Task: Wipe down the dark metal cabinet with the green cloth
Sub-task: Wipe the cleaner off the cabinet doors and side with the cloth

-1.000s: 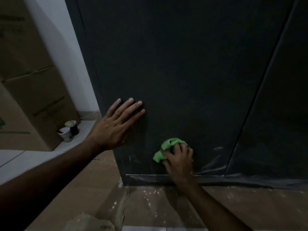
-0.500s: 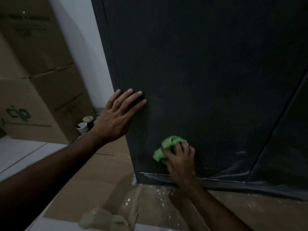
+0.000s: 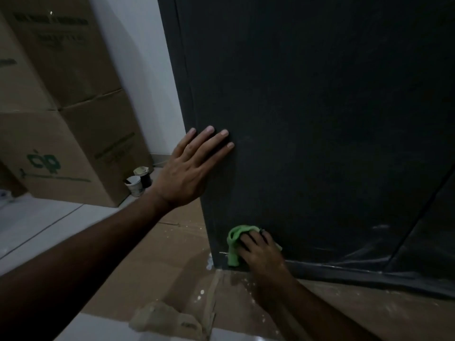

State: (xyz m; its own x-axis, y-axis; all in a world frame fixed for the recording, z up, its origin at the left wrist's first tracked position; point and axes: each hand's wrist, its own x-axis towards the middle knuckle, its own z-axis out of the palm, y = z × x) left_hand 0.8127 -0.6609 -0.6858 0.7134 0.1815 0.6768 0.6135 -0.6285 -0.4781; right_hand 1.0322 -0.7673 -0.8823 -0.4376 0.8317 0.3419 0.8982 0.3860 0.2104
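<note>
Two hands: both on dark metal cabinet (image 3: 320,119).
L hand (image 3: 187,173): flat, fingers straight, bracing panel.
R hand (image 3: 261,252): clutching green cloth (image 3: 234,244) at bottom-left corner.
Tip: keep pressure even, overlap strokes along base edge.

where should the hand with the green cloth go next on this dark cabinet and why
Probably a sweep rightward along the bottom edge. The right hand presses the bunched green cloth at the lower left corner of the dark metal cabinet, while pale smears show low to its right. The left hand rests flat on the panel, bracing.
</note>
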